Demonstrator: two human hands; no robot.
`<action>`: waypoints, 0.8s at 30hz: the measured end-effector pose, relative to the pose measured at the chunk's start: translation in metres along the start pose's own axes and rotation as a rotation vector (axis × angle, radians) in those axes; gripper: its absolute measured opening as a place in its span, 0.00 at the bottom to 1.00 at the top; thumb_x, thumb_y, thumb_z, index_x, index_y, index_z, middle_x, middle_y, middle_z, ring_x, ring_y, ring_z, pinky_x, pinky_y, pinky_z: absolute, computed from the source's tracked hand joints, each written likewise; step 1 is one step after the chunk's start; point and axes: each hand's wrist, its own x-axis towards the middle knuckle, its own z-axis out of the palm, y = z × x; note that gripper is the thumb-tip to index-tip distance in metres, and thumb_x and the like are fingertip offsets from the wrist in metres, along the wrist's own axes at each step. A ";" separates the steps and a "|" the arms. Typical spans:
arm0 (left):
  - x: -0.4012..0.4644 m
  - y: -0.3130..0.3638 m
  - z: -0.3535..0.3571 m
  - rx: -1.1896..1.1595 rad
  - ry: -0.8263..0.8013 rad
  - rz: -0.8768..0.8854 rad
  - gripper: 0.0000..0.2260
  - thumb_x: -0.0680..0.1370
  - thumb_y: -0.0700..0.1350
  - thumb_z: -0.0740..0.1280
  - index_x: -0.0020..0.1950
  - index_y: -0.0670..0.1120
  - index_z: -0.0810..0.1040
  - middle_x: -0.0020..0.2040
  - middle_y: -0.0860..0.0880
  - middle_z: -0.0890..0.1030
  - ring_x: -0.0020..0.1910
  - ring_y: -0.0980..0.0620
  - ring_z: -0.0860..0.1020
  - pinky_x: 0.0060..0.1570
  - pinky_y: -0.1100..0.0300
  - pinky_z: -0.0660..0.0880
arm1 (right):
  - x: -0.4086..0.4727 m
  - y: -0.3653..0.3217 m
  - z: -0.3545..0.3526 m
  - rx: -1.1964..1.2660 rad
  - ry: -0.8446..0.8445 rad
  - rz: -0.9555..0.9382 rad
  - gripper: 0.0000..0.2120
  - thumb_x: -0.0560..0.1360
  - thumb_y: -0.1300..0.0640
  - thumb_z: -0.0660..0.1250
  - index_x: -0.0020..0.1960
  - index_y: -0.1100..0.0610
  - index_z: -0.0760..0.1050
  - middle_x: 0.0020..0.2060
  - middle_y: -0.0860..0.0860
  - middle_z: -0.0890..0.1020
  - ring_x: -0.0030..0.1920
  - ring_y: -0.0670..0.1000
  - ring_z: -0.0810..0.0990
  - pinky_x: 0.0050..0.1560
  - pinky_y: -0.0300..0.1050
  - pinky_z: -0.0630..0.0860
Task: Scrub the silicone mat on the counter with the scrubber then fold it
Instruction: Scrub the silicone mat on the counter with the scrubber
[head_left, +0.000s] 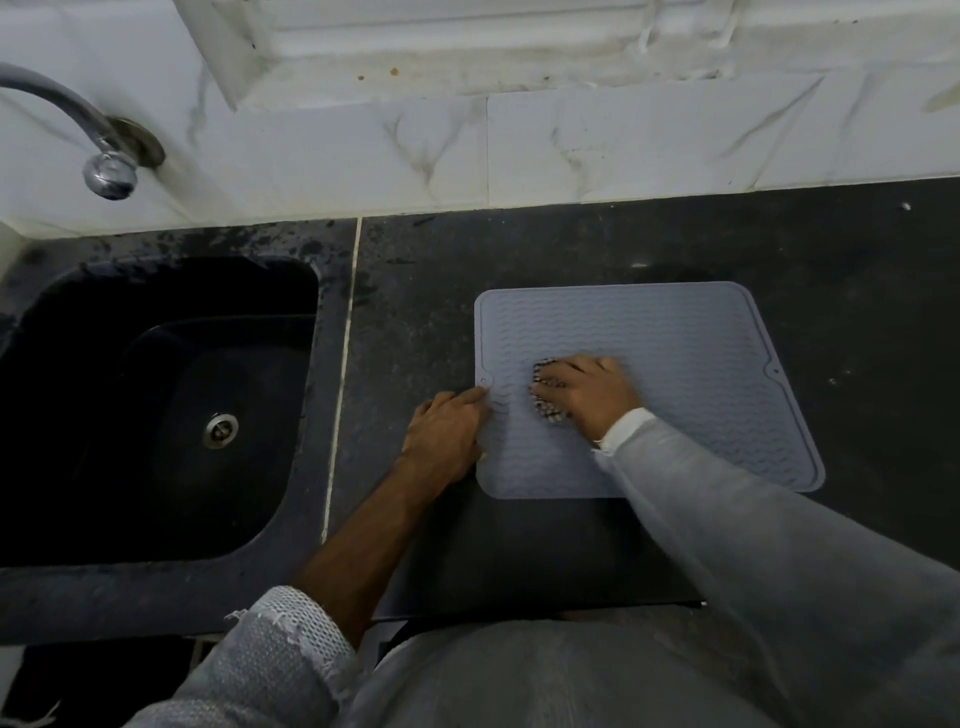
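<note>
Grey silicone mat (675, 364) is being scrubbed flat on the dark stone surface (857, 291), right of the sink (156, 405).

Silicone of this kind is judged light, soft and floppy, with a wavy ribbed face that would probably grip the surface yet creep under sideways strokes. It is pinned at its left edge by the left hand (441, 441), whose fingers are laid fairly straight and press down beside the small hole tab. The scrubber (545, 395), a speckled pad, is held under the right hand (587, 395), fingers curled over it near the mat's left-centre; motion blur hides the exact grip. For folding, the near or far edge would best be taken at two corners, since the sheet will sag and bend readily, with no risk of breakage.
</note>
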 end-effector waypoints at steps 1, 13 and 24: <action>-0.001 -0.001 0.000 -0.013 -0.005 0.002 0.30 0.75 0.49 0.69 0.75 0.51 0.62 0.77 0.50 0.58 0.73 0.44 0.60 0.71 0.44 0.57 | -0.008 0.010 0.001 0.009 0.022 0.006 0.18 0.73 0.59 0.67 0.63 0.50 0.75 0.66 0.52 0.74 0.65 0.58 0.70 0.61 0.55 0.63; 0.000 -0.007 0.003 -0.146 0.089 -0.017 0.32 0.69 0.50 0.74 0.67 0.50 0.62 0.64 0.46 0.75 0.65 0.43 0.69 0.67 0.45 0.62 | 0.036 -0.044 -0.002 -0.010 -0.051 -0.042 0.19 0.75 0.51 0.64 0.65 0.46 0.71 0.68 0.48 0.69 0.67 0.55 0.63 0.64 0.54 0.59; 0.000 -0.010 0.007 -0.206 0.064 -0.024 0.36 0.68 0.50 0.74 0.69 0.52 0.56 0.69 0.45 0.71 0.70 0.42 0.64 0.72 0.41 0.48 | 0.001 -0.004 -0.006 0.024 0.025 0.001 0.21 0.70 0.62 0.70 0.62 0.53 0.76 0.63 0.53 0.76 0.61 0.59 0.72 0.59 0.54 0.64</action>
